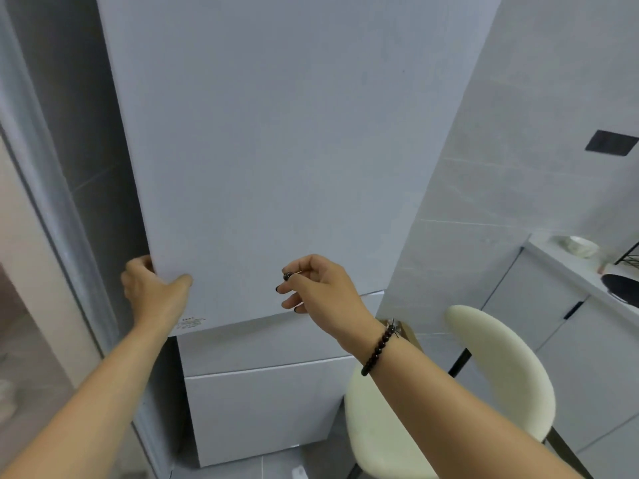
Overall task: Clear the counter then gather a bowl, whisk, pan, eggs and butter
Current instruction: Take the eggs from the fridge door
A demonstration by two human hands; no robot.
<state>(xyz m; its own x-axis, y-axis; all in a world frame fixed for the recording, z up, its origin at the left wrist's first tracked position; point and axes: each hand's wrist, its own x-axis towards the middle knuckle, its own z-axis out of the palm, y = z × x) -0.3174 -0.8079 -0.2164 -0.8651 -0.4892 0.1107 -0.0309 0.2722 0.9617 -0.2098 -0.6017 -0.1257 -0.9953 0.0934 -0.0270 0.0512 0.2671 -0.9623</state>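
A tall white fridge (276, 150) fills the middle of the head view, its upper door closed above two lower drawers. My left hand (152, 288) grips the left edge of the upper door, fingers curled behind it and thumb on the front. My right hand (318, 288) hovers in front of the door's lower part, fingers loosely curled and holding nothing, a dark bead bracelet on the wrist. A white bowl (579, 245) sits on the counter (553, 257) at the far right. A dark round pan-like thing (622, 288) lies at the right edge, cut off.
A cream chair (449, 392) stands close to the right of the fridge, under my right forearm. White cabinets (553, 323) run below the counter. A grey door frame (52, 202) rises on the left. A black wire rack (629, 254) shows at the right edge.
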